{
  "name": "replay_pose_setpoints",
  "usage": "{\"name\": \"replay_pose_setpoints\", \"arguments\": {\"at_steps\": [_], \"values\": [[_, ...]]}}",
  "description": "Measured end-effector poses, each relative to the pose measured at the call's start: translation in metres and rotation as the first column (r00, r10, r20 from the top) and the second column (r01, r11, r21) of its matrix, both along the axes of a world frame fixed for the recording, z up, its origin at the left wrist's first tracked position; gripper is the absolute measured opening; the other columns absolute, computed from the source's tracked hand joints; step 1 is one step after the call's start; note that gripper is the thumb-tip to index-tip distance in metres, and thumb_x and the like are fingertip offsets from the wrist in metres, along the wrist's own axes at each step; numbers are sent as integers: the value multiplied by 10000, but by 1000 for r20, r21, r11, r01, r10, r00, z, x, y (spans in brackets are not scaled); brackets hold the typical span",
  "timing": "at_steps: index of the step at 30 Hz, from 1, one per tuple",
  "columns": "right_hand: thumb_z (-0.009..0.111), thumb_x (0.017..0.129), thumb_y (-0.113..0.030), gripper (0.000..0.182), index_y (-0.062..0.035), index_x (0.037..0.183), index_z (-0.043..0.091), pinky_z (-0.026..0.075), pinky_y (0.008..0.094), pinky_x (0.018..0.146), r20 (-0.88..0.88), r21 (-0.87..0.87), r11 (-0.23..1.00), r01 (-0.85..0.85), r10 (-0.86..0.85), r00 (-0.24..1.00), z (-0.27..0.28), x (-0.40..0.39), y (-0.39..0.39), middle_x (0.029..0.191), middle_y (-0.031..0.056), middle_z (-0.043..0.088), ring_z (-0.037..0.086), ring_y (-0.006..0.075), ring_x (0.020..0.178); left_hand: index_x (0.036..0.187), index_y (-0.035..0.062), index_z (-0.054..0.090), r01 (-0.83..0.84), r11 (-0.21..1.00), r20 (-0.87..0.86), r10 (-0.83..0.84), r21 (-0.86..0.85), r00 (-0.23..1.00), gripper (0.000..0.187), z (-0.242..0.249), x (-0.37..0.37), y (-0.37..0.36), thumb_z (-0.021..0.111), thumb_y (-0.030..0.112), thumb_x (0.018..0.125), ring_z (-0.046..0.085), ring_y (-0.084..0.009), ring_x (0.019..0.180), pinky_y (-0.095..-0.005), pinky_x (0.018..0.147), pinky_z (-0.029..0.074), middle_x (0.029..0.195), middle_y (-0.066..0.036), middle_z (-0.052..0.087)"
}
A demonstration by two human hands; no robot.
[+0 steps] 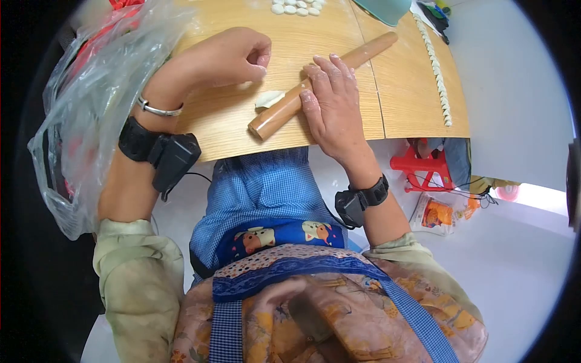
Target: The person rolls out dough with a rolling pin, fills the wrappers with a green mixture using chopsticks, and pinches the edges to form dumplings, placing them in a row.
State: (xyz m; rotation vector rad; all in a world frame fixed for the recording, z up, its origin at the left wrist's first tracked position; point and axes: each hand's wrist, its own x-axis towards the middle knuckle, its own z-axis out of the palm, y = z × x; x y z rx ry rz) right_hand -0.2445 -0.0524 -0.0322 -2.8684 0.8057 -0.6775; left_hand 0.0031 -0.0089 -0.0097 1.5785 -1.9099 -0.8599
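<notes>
1. Your table [339,121] is a wooden top dusted with flour. A clear plastic bag [91,103] bulges at your left edge, touching your left forearm.
2. Far edge: a cluster of small round dough pieces [296,7], well apart from your hands. On the right, a long row of dough bits [437,72] runs along the board.
3. A teal thing [384,9] sits at the top, just past the pin's far end — can't tell what it is.
4. Dough wrapper [268,98]: pale, thin, small, lying on the table between your hands, its right edge tucked under the rolling pin [321,85].
5. Left hand [224,60]: fingers curled together, fingertips pinching the wrapper's far edge.
6. Right hand [330,103]: flat and spread — palm pressed on the middle of the pin, not wrapped around it. The pin lies diagonal, near end toward you.
</notes>
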Motion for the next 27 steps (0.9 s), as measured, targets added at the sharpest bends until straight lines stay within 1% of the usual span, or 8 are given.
{"name": "replay_pose_setpoints", "arguments": {"at_steps": [3,5,6,8,11,18,23,27], "values": [[460,991,-317,429,-13,1281,545,211,553,1165,-7,-2,1000,7,-7,1000,-1,2,0,1377,193,487,357,400,1371,903,2,633,74,997,-98,-76,-18,992,102,-7,-2,-1,608,38,811,551,-138,727,-290,670,451,780,-59,601],[454,993,-322,426,-16,1273,551,212,552,1165,-10,-8,1000,6,-6,1000,-2,1,-1,1371,192,490,360,399,1369,926,4,640,169,954,-100,-198,-247,975,132,-17,-8,-2,558,7,823,554,-191,850,-304,766,453,904,-91,591],[454,993,-322,426,-16,1273,551,212,552,1165,-11,-8,1000,7,-7,1000,-2,0,-1,1371,192,490,360,399,1369,926,4,640,170,954,-100,-199,-246,975,132,-18,-9,-3,558,7,823,554,-191,850,-304,766,453,904,-91,591],[455,992,-318,416,-17,1263,555,214,555,1162,-1,-14,1000,-4,4,1000,-2,0,0,1359,193,496,369,399,1362,950,13,642,300,915,18,-307,-270,952,180,-21,-13,-6,525,-13,816,527,-242,934,-322,845,434,966,-102,559],[453,993,-317,409,-22,1256,558,218,561,1158,6,-11,1000,-11,11,1000,-1,0,-1,1351,193,502,378,399,1355,940,18,616,324,908,65,-318,-264,946,175,-14,-15,-2,547,9,779,517,-255,929,-337,856,431,941,-102,544],[457,990,-318,404,-31,1255,560,220,563,1155,10,-19,1000,-8,8,1000,-3,0,0,1348,188,507,380,397,1353,885,19,549,278,940,18,-280,-200,960,169,-8,-11,3,589,59,726,519,-240,875,-339,799,445,902,-98,532],[453,992,-320,403,-36,1256,560,218,563,1157,1,-23,1000,-5,5,1000,-3,-1,0,1350,183,508,375,394,1358,898,15,557,313,950,-130,-309,15,942,165,2,-10,3,608,52,746,531,-170,725,-299,675,457,782,-54,543],[453,992,-322,403,-37,1255,562,217,564,1157,5,-17,1000,-4,4,1000,-2,-1,0,1346,184,509,377,394,1357,921,8,589,280,959,-232,-284,-48,930,177,-7,-14,2,624,58,755,529,-169,701,-299,661,457,765,-52,539]]}}
